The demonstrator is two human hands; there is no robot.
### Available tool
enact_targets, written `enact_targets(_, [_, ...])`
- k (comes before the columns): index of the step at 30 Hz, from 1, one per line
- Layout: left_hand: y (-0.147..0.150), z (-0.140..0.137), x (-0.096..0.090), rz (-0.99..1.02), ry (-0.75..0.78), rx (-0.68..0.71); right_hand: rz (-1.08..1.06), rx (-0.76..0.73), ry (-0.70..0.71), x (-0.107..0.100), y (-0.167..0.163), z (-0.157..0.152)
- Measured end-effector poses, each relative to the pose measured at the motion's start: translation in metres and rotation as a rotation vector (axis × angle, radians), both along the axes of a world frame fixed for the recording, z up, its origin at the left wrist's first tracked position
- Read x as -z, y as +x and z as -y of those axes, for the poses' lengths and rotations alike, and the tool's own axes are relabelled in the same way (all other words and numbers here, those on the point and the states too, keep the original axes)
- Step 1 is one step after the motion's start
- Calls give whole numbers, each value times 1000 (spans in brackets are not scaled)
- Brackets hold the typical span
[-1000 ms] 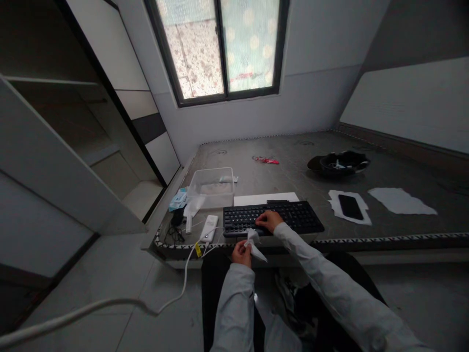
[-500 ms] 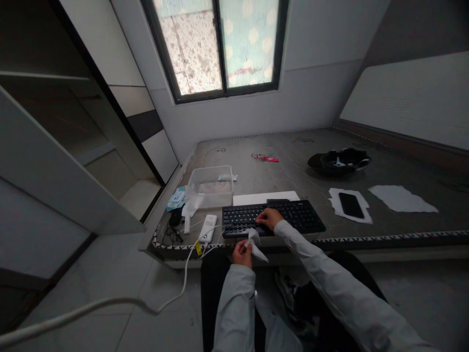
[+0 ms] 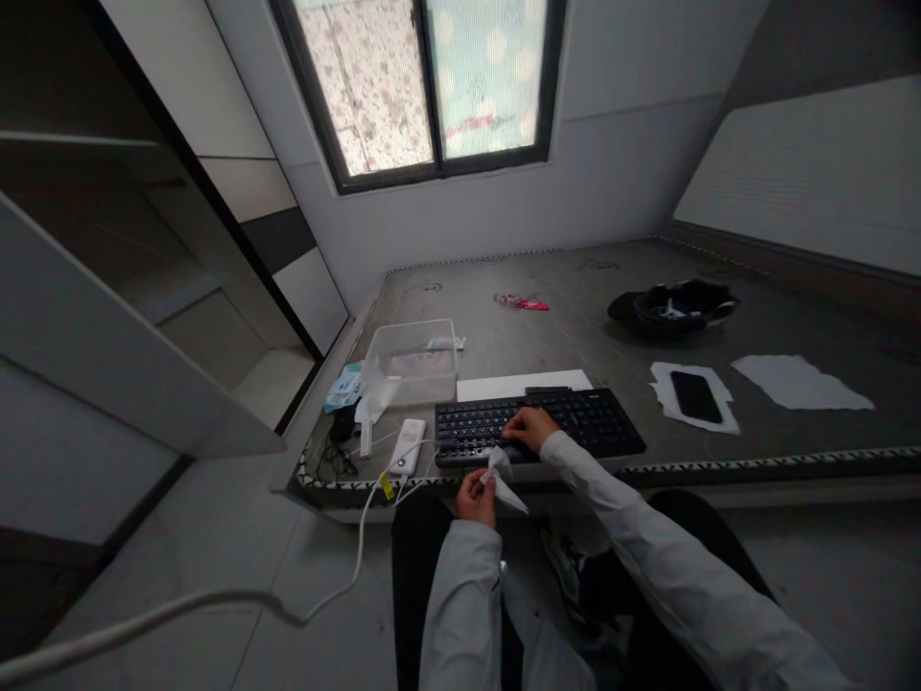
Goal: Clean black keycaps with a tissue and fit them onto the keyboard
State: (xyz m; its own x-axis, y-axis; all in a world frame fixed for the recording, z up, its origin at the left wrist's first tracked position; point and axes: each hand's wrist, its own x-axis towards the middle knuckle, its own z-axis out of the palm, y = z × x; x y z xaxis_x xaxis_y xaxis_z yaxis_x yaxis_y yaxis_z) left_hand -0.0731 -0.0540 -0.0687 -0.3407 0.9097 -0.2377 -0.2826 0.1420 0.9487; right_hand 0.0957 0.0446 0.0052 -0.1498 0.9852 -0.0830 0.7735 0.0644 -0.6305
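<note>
A black keyboard lies near the front edge of the grey mattress-like surface. Over its middle keys rests my right hand, fingers curled and pressed together; whatever they may hold is too small to make out. My left hand is closed in a pinch on a white tissue, just in front of the keyboard's near edge. The tissue is crumpled, with one end standing up and another hanging down to the right.
Behind the keyboard lies a white sheet. To its left are a clear plastic box, a white power bank with cables and a blue packet. On the right are a phone on paper, another paper and a black cap.
The view has shifted slightly. Both hands stay in almost the same place, the left with the tissue and the right on the keyboard.
</note>
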Motion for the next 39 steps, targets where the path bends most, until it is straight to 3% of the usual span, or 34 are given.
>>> enact_targets(16, [7, -9, 12, 9, -10, 13, 24, 28, 13, -9, -1, 5])
enact_targets(31, [4, -14, 22, -8, -5, 23, 43, 44, 30, -2, 1, 8])
enact_targets(39, [3, -11, 16, -10, -3, 22, 58, 85, 43, -3, 0, 12])
